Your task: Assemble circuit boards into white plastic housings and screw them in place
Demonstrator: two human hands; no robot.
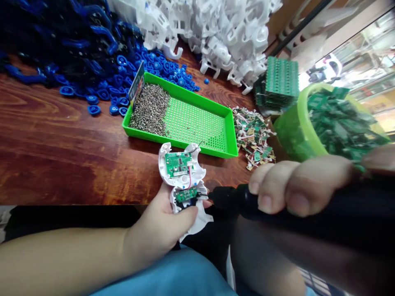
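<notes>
While blue caps [94,109] litter the left of the glossy red-brown table [61,164], the left hand [154,226] is clamped round an opened white shell [197,222] at the table's near edge. Behind it, a green tray [197,119] carries screws [151,109] heaped at its left end; white parts [216,41] pile up at the back. Farther right come wired boards [254,135] strewn on the wood, a stack of green panels [282,76], and the right hand [321,181], fingers wrapped round a black driver [243,199], its tip at the right end of the shell's lower board [187,194]. Beyond, a lime bucket [304,119] brims with board pieces [339,117] before a bright, blurred stretch of the room [370,61].
</notes>
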